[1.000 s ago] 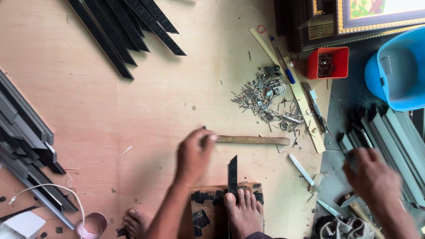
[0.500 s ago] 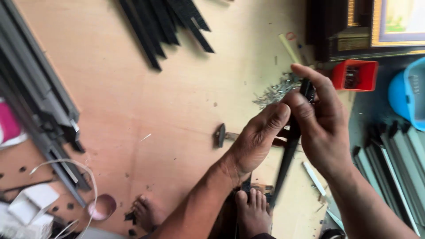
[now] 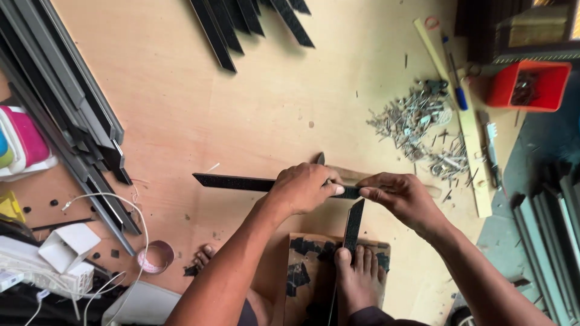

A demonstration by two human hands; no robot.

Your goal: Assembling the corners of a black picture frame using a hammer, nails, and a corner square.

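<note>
Head camera looks straight down at a light plywood floor, and I see both of the person's bare hands meeting near the middle of the view. My reading of the left hand is that it is clenched around a long black frame strip, which lies level and runs out to the left of that hand. The right hand pinches the right end of the same strip between thumb and fingers, just beside the left hand's thumb. A second black strip meets the first at a right angle under the hands and runs down toward a bare foot, whose toes press it against a wooden block smeared with black marks. Behind the hands I can make out the wooden handle of a tool lying on the floor, mostly hidden. Up and to the right sits a heap of small metal nails, with a pale wooden ruler and a blue pen beside it and a red box further right. More dark strips lie at the top, and grey mouldings are stacked along the left.
</note>
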